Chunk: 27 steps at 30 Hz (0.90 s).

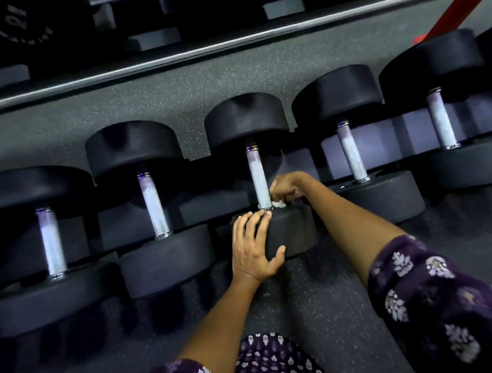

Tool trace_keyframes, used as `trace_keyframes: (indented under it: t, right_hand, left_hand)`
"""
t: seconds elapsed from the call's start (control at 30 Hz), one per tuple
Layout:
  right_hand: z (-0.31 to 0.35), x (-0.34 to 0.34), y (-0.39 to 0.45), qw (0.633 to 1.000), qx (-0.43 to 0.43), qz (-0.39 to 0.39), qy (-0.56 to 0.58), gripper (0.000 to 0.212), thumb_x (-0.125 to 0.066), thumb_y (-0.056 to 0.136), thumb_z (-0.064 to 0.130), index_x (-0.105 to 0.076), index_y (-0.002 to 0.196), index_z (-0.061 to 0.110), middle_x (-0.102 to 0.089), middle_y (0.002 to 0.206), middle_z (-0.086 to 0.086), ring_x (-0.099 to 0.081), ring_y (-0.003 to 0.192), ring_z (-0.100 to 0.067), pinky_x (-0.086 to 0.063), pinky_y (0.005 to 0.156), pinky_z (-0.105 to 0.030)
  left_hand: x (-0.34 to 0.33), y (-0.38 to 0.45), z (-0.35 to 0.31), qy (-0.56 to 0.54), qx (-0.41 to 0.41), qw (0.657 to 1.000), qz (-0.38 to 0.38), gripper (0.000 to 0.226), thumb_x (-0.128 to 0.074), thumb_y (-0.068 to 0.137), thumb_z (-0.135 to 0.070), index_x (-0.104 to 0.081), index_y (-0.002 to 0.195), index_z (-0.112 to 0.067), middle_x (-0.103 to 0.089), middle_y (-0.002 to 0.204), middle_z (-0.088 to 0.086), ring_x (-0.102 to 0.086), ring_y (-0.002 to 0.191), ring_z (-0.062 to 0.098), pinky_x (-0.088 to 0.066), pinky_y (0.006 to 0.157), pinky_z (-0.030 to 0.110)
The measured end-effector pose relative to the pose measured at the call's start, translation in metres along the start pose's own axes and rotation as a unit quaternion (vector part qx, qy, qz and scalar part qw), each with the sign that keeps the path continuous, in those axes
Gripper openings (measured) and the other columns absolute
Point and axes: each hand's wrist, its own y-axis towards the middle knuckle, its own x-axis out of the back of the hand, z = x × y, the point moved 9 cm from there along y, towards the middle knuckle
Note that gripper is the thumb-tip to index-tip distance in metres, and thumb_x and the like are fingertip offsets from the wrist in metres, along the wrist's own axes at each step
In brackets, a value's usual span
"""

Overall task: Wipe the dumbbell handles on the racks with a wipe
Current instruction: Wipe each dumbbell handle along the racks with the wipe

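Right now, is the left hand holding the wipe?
No: the left hand rests spread on the middle dumbbell's near head, while the right hand pinches the white wipe beside the handle.

Speckled grey rubber floor [317,311] lies under and behind the hands. Above them a shiny metal rail [175,54] crosses the view at a slant, with dark shelf blocks [154,38] beyond it. A red bar [457,4] leans at far upper right. Light is dim.

L hand [253,247] fingers spread flat; R hand [286,188] fingers curled, pinching.
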Motion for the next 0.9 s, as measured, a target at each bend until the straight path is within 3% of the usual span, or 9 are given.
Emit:
trace_keyframes:
  t: [0.07,0.2,0.33,0.43,0.47,0.63,0.7,0.8,0.9]
  right_hand:
    - [0.000,-0.002,-0.001,0.999,-0.004,0.012,0.030,0.026,-0.042,0.089,-0.006,-0.056,0.070,0.005,-0.047,0.042,0.000,-0.038,0.029,-0.003,-0.025,0.030,-0.010]
    - [-0.022,0.002,-0.007,0.988,-0.024,0.036,0.148,0.023,-0.046,0.092,-0.005,-0.061,0.110,-0.004,-0.063,0.056,0.004,-0.054,0.055,-0.001,-0.039,0.040,-0.008]
    - [-0.020,0.000,-0.005,0.957,-0.048,-0.007,0.286,0.023,-0.043,0.093,-0.006,-0.054,0.075,0.004,-0.058,0.048,0.000,-0.050,0.061,-0.008,-0.042,0.040,-0.009]
    - [-0.009,0.018,0.004,0.903,0.000,-0.082,0.422,0.030,-0.039,0.090,-0.013,-0.052,0.070,0.005,-0.058,0.048,-0.001,-0.055,0.046,-0.007,-0.044,0.039,-0.012]
    - [-0.007,0.020,0.003,0.898,0.013,-0.086,0.432,0.031,-0.038,0.088,-0.016,-0.055,0.071,0.004,-0.058,0.045,0.000,-0.055,0.043,-0.007,-0.045,0.041,-0.013]
    - [-0.019,0.000,-0.012,0.952,-0.035,-0.069,0.297,0.028,-0.050,0.083,-0.012,-0.050,0.062,0.005,-0.051,0.046,-0.003,-0.051,0.035,-0.005,-0.039,0.033,-0.012]
    - [-0.011,0.010,-0.006,0.932,-0.013,-0.089,0.351,0.028,-0.048,0.084,-0.014,-0.049,0.063,0.005,-0.050,0.054,-0.005,-0.052,0.045,-0.009,-0.043,0.035,-0.014]
    - [0.007,0.048,0.000,0.861,0.040,-0.193,0.469,0.032,-0.046,0.078,-0.018,-0.048,0.057,0.005,-0.047,0.058,-0.008,-0.050,0.048,-0.014,-0.045,0.039,-0.023]
    - [0.011,0.046,-0.007,0.886,0.041,-0.221,0.406,0.030,-0.046,0.075,-0.015,-0.046,0.053,0.006,-0.047,0.042,-0.004,-0.048,0.036,-0.014,-0.039,0.038,-0.020]
  left_hand:
    - [0.001,0.000,0.000,0.004,-0.004,1.000,-0.005,0.063,-0.030,0.094,-0.057,-0.045,0.133,-0.009,-0.047,0.130,0.009,-0.050,0.115,0.034,-0.034,0.107,0.048]
    - [0.002,0.000,-0.002,0.005,-0.005,1.000,-0.010,0.063,-0.031,0.094,-0.056,-0.045,0.132,-0.009,-0.047,0.129,0.009,-0.050,0.115,0.033,-0.035,0.107,0.048]
    - [0.001,-0.001,0.000,0.005,0.000,1.000,-0.008,0.062,-0.032,0.094,-0.056,-0.046,0.132,-0.009,-0.049,0.129,0.010,-0.052,0.114,0.035,-0.034,0.108,0.047]
    - [0.000,-0.001,-0.001,0.007,0.005,1.000,-0.003,0.062,-0.031,0.094,-0.056,-0.046,0.132,-0.009,-0.049,0.129,0.009,-0.052,0.115,0.035,-0.032,0.109,0.046]
    - [0.000,0.000,-0.001,0.007,0.004,1.000,-0.004,0.062,-0.031,0.094,-0.056,-0.046,0.132,-0.009,-0.048,0.129,0.009,-0.052,0.115,0.034,-0.032,0.109,0.046]
    - [0.001,-0.003,-0.001,0.014,0.001,1.000,-0.012,0.062,-0.031,0.094,-0.056,-0.047,0.131,-0.008,-0.048,0.129,0.009,-0.052,0.115,0.034,-0.033,0.109,0.046]
    - [0.001,-0.002,-0.002,0.013,0.001,1.000,-0.015,0.062,-0.031,0.094,-0.056,-0.047,0.131,-0.009,-0.048,0.129,0.008,-0.052,0.115,0.033,-0.032,0.109,0.045]
    - [0.001,0.000,-0.002,0.012,-0.001,1.000,-0.016,0.061,-0.031,0.095,-0.056,-0.047,0.131,-0.009,-0.049,0.128,0.009,-0.051,0.115,0.033,-0.031,0.110,0.044]
    - [0.000,-0.002,0.000,0.013,0.001,1.000,-0.013,0.061,-0.032,0.095,-0.055,-0.047,0.131,-0.009,-0.050,0.128,0.010,-0.051,0.115,0.034,-0.030,0.110,0.044]
